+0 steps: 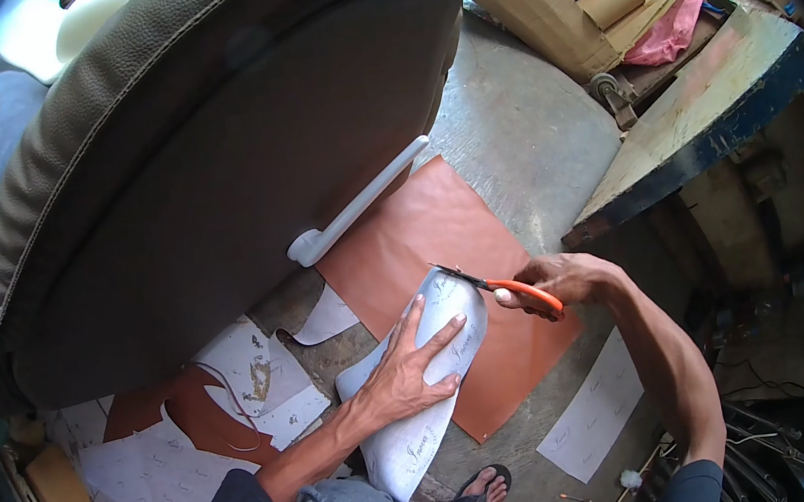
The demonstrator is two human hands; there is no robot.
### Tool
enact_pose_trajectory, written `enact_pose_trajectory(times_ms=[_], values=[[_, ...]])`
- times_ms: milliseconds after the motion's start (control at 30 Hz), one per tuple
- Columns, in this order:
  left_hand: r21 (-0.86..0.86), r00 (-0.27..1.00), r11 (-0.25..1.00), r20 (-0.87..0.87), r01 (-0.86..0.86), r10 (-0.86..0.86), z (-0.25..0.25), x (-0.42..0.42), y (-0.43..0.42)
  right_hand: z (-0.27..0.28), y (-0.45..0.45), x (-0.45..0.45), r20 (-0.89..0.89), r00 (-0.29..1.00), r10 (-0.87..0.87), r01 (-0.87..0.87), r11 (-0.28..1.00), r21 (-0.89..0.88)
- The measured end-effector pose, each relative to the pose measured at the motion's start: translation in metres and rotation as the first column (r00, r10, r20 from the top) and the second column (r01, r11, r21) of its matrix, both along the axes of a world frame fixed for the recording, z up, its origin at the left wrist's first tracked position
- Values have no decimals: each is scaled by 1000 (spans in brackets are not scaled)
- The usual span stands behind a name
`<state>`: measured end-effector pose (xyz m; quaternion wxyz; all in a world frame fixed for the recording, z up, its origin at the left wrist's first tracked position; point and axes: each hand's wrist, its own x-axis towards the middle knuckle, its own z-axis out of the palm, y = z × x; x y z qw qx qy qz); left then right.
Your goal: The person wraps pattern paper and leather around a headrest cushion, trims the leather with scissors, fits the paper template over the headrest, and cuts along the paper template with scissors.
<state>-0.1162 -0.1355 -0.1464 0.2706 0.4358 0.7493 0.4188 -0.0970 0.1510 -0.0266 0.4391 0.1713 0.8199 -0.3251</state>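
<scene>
My left hand point(406, 366) lies with its fingers spread on a white printed sheet point(416, 450), pressing on its upper part. The sheet has a curved right edge and lies over a reddish-brown sheet point(419, 229) on the floor. In my right hand point(555, 284) are scissors with orange handles point(533, 293); my fingers are wrapped round the handles. The dark blades reach to the top edge of the white sheet.
A large dark padded seat point(211, 164) with a grey lever point(356, 206) fills the upper left. White and brown scraps point(148, 473) lie at lower left, a white strip point(597, 408) at right. A worn bench point(696, 114) stands upper right.
</scene>
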Motion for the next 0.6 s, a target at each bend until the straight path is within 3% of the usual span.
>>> enact_pose_trajectory(times_ms=[333, 600], values=[[-10, 999, 1000, 35, -8, 8, 1, -1, -2, 1, 5, -6, -16, 1000, 20, -19, 997, 74], [12, 1000, 1000, 28, -15, 14, 0, -3, -2, 10, 7, -2, 30, 999, 32, -33, 999, 38]])
